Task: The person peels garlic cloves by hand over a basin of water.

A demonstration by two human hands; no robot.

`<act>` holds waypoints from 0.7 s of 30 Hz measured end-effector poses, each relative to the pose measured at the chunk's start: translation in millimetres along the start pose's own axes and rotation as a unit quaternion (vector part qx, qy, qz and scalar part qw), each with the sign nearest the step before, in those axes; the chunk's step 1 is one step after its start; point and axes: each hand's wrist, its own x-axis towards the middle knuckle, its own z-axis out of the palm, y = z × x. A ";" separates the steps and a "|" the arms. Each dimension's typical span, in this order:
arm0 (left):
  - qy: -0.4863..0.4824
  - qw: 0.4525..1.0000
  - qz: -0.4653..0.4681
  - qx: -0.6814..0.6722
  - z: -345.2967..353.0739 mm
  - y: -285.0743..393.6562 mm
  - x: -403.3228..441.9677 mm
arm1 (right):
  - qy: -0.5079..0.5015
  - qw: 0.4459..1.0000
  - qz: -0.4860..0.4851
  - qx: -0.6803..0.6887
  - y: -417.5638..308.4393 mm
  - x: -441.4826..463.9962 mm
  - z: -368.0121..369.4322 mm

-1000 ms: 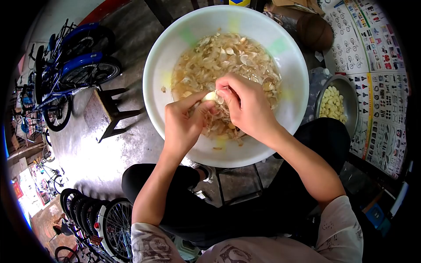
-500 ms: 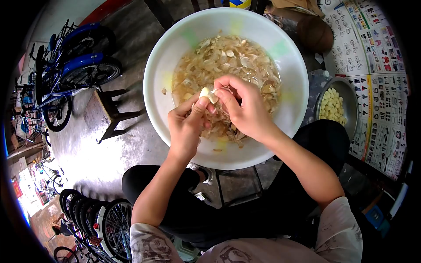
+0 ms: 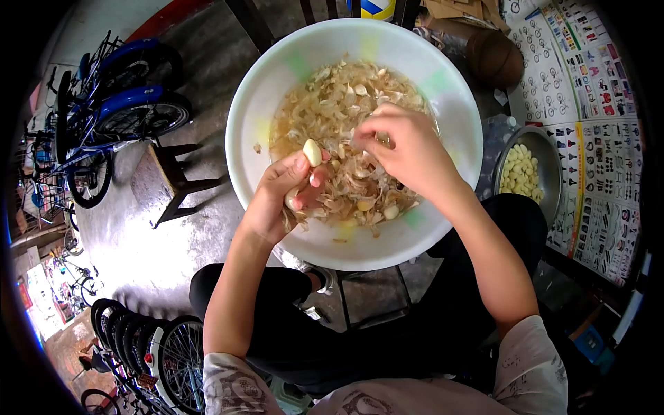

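A smooth, pale garlic clove [image 3: 312, 153] is held upright between the thumb and fingers of my left hand [image 3: 280, 190], over the left part of a big white basin [image 3: 245, 111]. More unpeeled pieces seem tucked in the lower fingers of that hand. My right hand [image 3: 404, 142] is over the basin's middle, its thumb and fingertips pinched together; a thin, blurred bit of skin seems to be at the tips. Water and many papery garlic skins [image 3: 332, 104] fill the basin. At the right, a metal bowl [image 3: 553, 162] holds many peeled cloves [image 3: 520, 173].
A small wooden stool [image 3: 166, 181] stands left of the basin, with bicycles [image 3: 138, 104] beyond it. A brown ball [image 3: 494, 59] lies at the upper right, beside a printed sheet [image 3: 602, 152]. A person [image 3: 95, 361] is far off at the lower left.
My hands have moved apart. The left has come down and left with the clove, which shows bare now; the right has moved to the right, away from the clove.
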 end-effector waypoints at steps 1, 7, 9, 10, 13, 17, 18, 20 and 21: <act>-0.004 0.999 -0.005 -0.050 -0.3 0.3 0.4 | -0.008 0.995 -0.044 -0.088 12.1 -2.6 2.9; 0.168 0.878 0.164 0.417 8.2 -10.9 9.0 | -0.095 0.966 -0.015 -0.239 4.3 -5.5 -1.2; 0.194 0.871 0.160 0.422 7.9 -12.5 10.4 | -0.122 0.961 0.008 -0.248 1.2 -5.2 0.0; 0.194 0.823 0.222 0.486 3.3 -16.9 12.7 | -0.127 0.963 0.036 -0.236 5.5 -6.3 3.5; 0.193 0.737 0.301 0.573 4.4 -20.3 14.0 | -0.118 0.958 0.049 -0.258 16.7 -12.9 11.5; 0.180 0.716 0.322 0.593 7.1 -20.0 13.9 | -0.113 0.928 0.027 -0.355 7.1 -10.6 8.8; 0.181 0.716 0.322 0.592 5.9 -20.2 13.8 | -0.113 0.928 0.027 -0.355 6.4 -10.3 8.8; 0.180 0.698 0.326 0.612 2.3 -21.3 15.1 | -0.114 0.923 0.005 -0.367 5.4 -9.6 8.6; 0.180 0.698 0.326 0.612 1.3 -21.8 15.6 | -0.114 0.923 0.005 -0.367 1.6 -8.2 7.2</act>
